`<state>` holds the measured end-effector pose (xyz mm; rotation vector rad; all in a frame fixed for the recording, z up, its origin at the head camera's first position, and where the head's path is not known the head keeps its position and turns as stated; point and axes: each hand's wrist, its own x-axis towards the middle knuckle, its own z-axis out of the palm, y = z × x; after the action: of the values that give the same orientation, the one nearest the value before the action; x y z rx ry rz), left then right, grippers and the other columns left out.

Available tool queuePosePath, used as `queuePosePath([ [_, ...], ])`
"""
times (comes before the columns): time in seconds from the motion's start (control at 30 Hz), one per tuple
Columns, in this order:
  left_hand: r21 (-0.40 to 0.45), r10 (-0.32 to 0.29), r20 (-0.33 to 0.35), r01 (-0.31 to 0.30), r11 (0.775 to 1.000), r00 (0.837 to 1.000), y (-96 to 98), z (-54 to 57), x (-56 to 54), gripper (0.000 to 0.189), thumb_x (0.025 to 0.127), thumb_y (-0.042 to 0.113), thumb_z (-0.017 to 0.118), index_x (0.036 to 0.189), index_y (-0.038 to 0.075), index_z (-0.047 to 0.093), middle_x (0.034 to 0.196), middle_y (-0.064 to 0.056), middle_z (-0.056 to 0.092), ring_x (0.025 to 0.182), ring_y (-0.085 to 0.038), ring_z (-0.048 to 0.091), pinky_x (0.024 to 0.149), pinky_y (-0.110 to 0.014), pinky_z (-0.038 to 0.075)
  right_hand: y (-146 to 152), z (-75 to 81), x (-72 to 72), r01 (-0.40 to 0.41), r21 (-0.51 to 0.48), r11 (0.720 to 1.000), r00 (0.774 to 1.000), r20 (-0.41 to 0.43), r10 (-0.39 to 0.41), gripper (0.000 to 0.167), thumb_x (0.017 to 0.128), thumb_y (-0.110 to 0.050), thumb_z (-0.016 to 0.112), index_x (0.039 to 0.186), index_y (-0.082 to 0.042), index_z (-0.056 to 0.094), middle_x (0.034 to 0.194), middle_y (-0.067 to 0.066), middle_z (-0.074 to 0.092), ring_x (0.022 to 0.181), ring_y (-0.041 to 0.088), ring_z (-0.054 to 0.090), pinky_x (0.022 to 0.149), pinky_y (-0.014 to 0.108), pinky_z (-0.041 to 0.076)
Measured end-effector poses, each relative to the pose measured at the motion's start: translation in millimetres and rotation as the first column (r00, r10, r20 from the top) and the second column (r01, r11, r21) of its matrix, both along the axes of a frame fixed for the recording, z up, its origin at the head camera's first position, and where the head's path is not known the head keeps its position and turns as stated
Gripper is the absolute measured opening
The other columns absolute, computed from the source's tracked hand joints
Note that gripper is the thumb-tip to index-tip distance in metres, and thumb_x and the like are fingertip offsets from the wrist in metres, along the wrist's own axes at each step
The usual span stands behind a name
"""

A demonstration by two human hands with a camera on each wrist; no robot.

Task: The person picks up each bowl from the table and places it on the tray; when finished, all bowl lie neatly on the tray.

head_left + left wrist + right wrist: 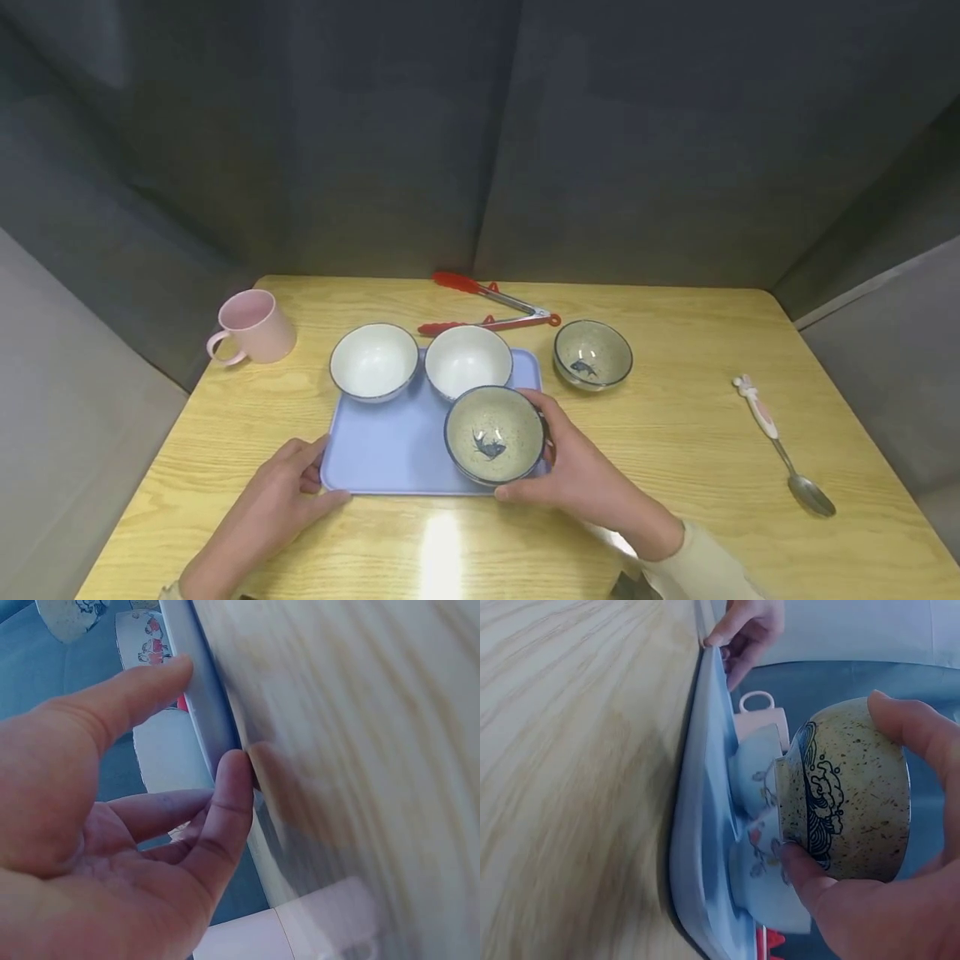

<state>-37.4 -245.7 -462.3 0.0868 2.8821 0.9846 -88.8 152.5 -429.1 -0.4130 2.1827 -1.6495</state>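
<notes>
My right hand point(581, 475) holds a speckled beige bowl point(487, 425) with a dark rim and a blue fish inside. In the right wrist view, that bowl point(855, 791) is off the tray, its outside painted with dark waves. The light blue tray point(397, 454) lies on the table; my left hand point(273, 492) grips its near left corner, thumb along the front edge and fingers at the left side. Two white bowls point(375, 360) point(468, 360) stand side by side along the tray's far side. A matching fish bowl point(594, 350) sits just right of the tray.
A pink mug point(262, 329) stands at the far left of the wooden table point(675, 433). Behind the white bowls lie red-tipped tongs point(517, 307), spread apart. On the right lies a spoon point(780, 454) with a white and pink handle. Dark curtains point(480, 142) hang behind.
</notes>
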Motion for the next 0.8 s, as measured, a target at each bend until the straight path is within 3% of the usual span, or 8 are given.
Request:
queuePosePath([
  [0.4,-0.006,-0.001,0.001,0.001,1.000,1.000,0.0,1.4,-0.3,0.080,0.088,0.020,0.098,0.152,-0.011,0.061,0.112,-0.007,0.068,0.093,-0.009,0.068,0.082,-0.023,0.066,-37,-11.6,-6.6,-0.056,-0.049,0.997,0.995,0.074,0.059,0.119,0.076,-0.012,0.104,0.171,-0.016,0.032,0.176,0.012,0.038,0.169,0.038,0.034,0.139,0.054,0.033],
  [0.57,-0.004,-0.007,-0.001,0.007,1.000,1.000,-0.5,1.1,-0.5,0.080,0.088,0.021,0.098,0.152,-0.011,0.061,0.112,-0.007,0.067,0.093,-0.009,0.067,0.081,-0.023,0.066,-52,-15.5,-8.5,-0.102,-0.061,0.993,0.994,0.042,0.105,0.118,0.076,-0.016,0.104,0.170,-0.019,0.034,0.172,0.007,0.043,0.166,0.033,0.039,0.139,0.056,0.034],
  [0.8,0.014,-0.008,-0.007,0.008,1.000,1.000,-1.0,0.1,-0.3,0.080,0.088,0.020,0.098,0.152,-0.011,0.061,0.111,-0.006,0.067,0.093,-0.008,0.067,0.081,-0.023,0.066,-77,-17.9,-7.8,-0.142,0.004,0.990,0.990,-0.027,0.142,0.121,0.076,-0.022,0.105,0.172,-0.016,0.031,0.169,0.007,0.049,0.157,0.029,0.050,0.135,0.059,0.037],
])
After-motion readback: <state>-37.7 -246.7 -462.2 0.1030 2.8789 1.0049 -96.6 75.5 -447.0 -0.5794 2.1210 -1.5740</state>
